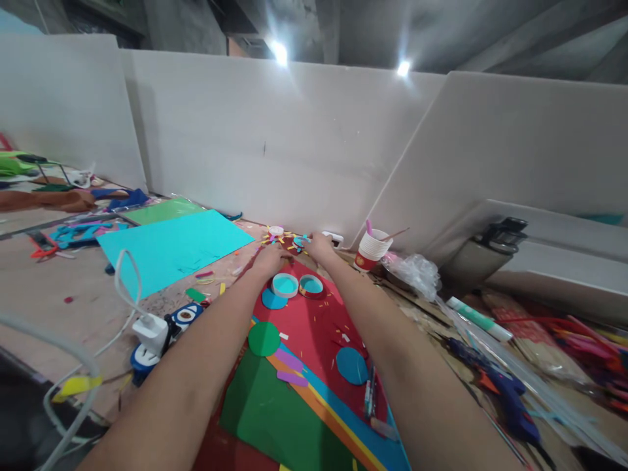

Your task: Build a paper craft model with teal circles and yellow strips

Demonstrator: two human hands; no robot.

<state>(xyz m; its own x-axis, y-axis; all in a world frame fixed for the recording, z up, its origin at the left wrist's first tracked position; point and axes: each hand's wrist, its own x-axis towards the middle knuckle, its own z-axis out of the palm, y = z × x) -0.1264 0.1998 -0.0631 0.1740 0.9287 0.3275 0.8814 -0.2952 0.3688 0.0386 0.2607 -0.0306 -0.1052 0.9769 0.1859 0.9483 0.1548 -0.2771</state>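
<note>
Both my arms stretch to the far end of the work surface. My left hand (271,260) is low over the red sheet's far end, its fingers curled together. My right hand (320,246) is just right of it, fingers bent toward a small blue round piece (299,243) with yellow strips around it. What either hand pinches is too small to make out. A white disc with coloured strips (276,231) lies beyond my left hand. Closer in, a white ring (285,285) and a red-sided ring (311,286) rest on the red sheet (314,327).
Around lie a turquoise sheet (176,248), green sheet (275,412), blue disc (352,365) and green disc (263,339). Stacked paper cups (373,250) stand right, near a glue gun (505,392). A white charger (150,332) and cable lie left. White panels (275,137) rise behind.
</note>
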